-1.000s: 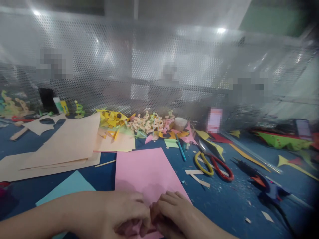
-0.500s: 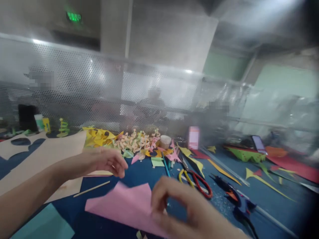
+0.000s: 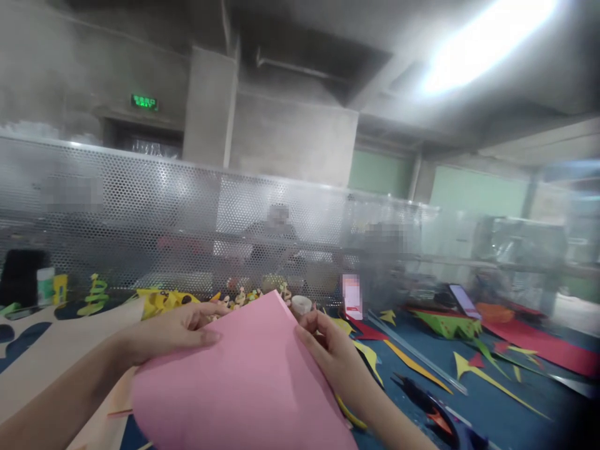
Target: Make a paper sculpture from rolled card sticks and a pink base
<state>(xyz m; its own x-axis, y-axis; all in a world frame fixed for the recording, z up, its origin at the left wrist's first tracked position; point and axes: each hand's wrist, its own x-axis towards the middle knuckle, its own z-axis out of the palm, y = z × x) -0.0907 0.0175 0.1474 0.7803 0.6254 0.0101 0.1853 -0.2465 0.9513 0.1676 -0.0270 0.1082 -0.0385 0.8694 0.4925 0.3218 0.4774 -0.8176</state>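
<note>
A sheet of pink paper point(image 3: 239, 375) is held up in front of me, its corner pointing away and upward. A narrow fold or second layer shows along its upper right edge. My left hand point(image 3: 182, 331) grips the upper left edge, thumb on the near face and fingers behind. On the right edge, just below the corner, my right hand point(image 3: 330, 347) pinches the paper between thumb and curled fingers. The sheet hides much of the table. Behind it, partly covered, lies a pile of small curled paper pieces point(image 3: 239, 297).
A hot glue gun point(image 3: 434, 409) lies at the right, near a yellow scissor handle point(image 3: 350, 415). Paper scraps, red paper point(image 3: 539, 344) and a clear strip point(image 3: 417, 350) spread beyond. Cut beige paper point(image 3: 79, 356) covers the left. A phone point(image 3: 352, 297) stands by a perforated metal screen point(image 3: 140, 219).
The pink paper has risen from low over the table to upright before me. My left hand, empty before, now grips its edge. My right hand has moved up, and the camera view has tilted upward.
</note>
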